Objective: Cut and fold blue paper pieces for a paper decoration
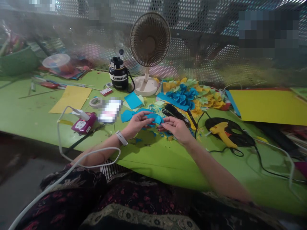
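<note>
My left hand (137, 124) and my right hand (176, 128) meet above the green table (153, 156), pinching a cut piece of blue paper (155, 118) between their fingers. More of the blue paper (128, 115) trails to the left of my left hand. Small blue scraps (153, 132) lie under my hands. A black stapler (175, 114) lies just beyond my right hand, not touching it. A white watch (121, 138) circles my left wrist.
A cluster of blue, yellow and green paper flowers (189, 95) lies behind my hands. To the right are a yellow glue gun (223, 135) on a black mat and a yellow card sheet (268, 107). A white cable (72, 163) loops over my left forearm. Behind stand a desk fan (150, 40) and a black flask (118, 73).
</note>
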The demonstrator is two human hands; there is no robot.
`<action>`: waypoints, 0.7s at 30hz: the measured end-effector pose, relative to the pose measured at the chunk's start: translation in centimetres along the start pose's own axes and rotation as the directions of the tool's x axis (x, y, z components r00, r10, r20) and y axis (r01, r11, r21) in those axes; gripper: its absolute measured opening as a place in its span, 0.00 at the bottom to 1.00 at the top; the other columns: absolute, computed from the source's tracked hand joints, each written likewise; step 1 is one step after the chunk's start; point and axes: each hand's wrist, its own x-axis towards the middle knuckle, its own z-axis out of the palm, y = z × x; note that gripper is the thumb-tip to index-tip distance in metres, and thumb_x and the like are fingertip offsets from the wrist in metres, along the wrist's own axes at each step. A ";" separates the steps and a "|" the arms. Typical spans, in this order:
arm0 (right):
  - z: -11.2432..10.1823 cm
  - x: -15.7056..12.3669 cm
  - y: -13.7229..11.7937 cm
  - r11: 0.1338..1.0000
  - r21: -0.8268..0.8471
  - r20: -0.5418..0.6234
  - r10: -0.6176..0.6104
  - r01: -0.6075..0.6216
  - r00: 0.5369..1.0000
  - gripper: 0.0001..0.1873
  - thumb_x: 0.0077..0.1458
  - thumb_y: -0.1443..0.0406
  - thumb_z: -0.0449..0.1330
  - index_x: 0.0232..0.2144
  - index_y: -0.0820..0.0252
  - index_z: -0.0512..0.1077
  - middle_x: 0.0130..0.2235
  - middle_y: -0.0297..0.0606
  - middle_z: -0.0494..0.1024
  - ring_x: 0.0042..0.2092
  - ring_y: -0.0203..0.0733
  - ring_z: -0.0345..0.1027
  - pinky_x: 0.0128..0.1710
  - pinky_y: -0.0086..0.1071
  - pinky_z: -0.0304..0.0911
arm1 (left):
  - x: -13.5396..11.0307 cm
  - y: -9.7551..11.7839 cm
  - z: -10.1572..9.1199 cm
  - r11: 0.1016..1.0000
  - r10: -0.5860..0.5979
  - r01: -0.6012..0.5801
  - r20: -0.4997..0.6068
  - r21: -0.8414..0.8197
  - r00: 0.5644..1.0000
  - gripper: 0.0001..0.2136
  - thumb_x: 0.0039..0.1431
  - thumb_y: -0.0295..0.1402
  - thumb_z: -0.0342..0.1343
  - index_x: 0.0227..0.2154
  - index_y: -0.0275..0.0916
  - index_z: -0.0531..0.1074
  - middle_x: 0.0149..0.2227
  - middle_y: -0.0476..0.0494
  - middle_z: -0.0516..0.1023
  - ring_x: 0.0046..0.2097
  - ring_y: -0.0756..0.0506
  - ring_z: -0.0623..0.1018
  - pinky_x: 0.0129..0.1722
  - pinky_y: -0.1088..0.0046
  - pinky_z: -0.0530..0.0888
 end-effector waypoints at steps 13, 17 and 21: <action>0.3 -0.3 -0.2 0.999 -0.001 0.006 -0.055 0.055 0.998 0.16 0.40 0.58 0.73 0.32 0.58 0.76 0.30 0.32 0.80 0.30 0.37 0.75 0.40 0.36 0.75 | 0.1 -0.4 -0.1 1.000 0.022 -0.022 0.023 0.002 0.999 0.23 0.50 0.38 0.69 0.47 0.36 0.72 0.29 0.48 0.79 0.33 0.48 0.81 0.27 0.78 0.70; 0.2 -0.3 -0.1 0.998 -0.029 0.006 -0.055 0.055 0.998 0.15 0.41 0.58 0.72 0.31 0.59 0.77 0.30 0.33 0.80 0.31 0.37 0.75 0.40 0.36 0.75 | 0.1 -0.4 -0.1 1.000 0.026 -0.026 0.028 0.015 0.999 0.24 0.49 0.39 0.70 0.47 0.35 0.72 0.29 0.48 0.79 0.34 0.49 0.81 0.28 0.78 0.70; 0.2 -0.3 -0.1 0.996 -0.061 0.018 -0.070 0.071 0.997 0.14 0.42 0.58 0.71 0.31 0.59 0.77 0.31 0.34 0.80 0.32 0.38 0.75 0.40 0.37 0.74 | 0.0 -0.4 -0.1 0.999 0.039 -0.040 0.037 0.036 0.999 0.24 0.49 0.40 0.70 0.47 0.35 0.72 0.29 0.49 0.79 0.34 0.49 0.81 0.29 0.78 0.71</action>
